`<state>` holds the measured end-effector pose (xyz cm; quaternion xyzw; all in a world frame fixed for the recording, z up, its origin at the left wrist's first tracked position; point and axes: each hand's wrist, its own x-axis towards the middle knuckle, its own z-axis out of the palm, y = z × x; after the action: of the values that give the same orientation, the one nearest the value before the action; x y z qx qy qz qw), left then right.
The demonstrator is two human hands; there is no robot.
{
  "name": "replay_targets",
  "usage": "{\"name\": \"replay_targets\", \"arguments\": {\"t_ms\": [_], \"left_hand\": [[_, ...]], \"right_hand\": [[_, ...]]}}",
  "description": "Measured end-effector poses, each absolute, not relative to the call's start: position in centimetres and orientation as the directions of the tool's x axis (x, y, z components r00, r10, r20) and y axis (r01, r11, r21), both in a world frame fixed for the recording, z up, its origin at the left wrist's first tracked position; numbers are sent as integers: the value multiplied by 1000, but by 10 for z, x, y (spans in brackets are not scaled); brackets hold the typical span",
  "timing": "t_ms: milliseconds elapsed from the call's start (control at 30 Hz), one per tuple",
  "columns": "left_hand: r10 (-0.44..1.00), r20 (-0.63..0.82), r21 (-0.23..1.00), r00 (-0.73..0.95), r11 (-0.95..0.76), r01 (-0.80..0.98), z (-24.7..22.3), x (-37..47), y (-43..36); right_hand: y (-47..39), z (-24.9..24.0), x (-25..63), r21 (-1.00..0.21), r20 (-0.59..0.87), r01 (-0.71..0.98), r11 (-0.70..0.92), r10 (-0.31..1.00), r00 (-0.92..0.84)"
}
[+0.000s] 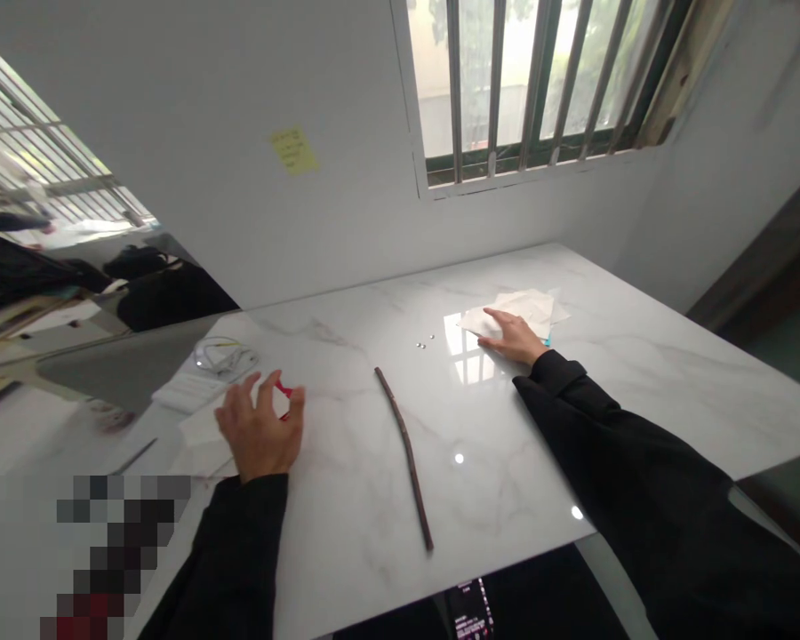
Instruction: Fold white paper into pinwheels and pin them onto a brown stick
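A thin dark brown stick (405,436), slightly bent, lies on the marble-patterned table between my hands. My left hand (261,427) is left of it, fingers curved and apart. A red object (284,388) shows in the gap between thumb and index finger; the hand partly covers it, and its kind is unclear. On the right, my right hand (513,340) rests with spread fingers at the near edge of some off-white paper sheets (526,307). A small bit of blue (548,341) peeks out beside that wrist. Several tiny shiny bits (422,345) lie between the hands, farther back.
A coiled cable (223,358) and white papers (196,436) lie left of my left hand, with a dark pen-like item (135,456) nearby. The wall behind the table (507,498) bears a yellow note (293,151) and a barred window (526,89). A phone-like screen (470,609) shows below the front edge.
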<state>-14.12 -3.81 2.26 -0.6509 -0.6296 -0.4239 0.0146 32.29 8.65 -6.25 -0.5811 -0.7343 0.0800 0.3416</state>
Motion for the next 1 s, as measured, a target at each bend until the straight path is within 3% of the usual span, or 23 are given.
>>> {"name": "replay_targets", "arguments": {"t_ms": [67, 133, 300, 433, 1000], "left_hand": [[757, 649, 382, -80, -234, 894, 26, -108, -30], [731, 683, 343, 12, -336, 877, 30, -75, -19], [673, 738, 395, 51, -492, 776, 37, -19, 13], [717, 696, 477, 35, -498, 724, 18, -10, 28], [794, 606, 537, 55, -459, 708, -4, -8, 22]], "right_hand": [[87, -63, 324, -518, 390, 791, 325, 913, -120], [86, -60, 324, -524, 383, 788, 322, 916, -120], [83, -52, 323, -554, 350, 792, 257, 935, -60], [83, -51, 322, -568, 363, 778, 268, 930, -55], [83, -48, 316, -623, 358, 741, 251, 934, -15]]}}
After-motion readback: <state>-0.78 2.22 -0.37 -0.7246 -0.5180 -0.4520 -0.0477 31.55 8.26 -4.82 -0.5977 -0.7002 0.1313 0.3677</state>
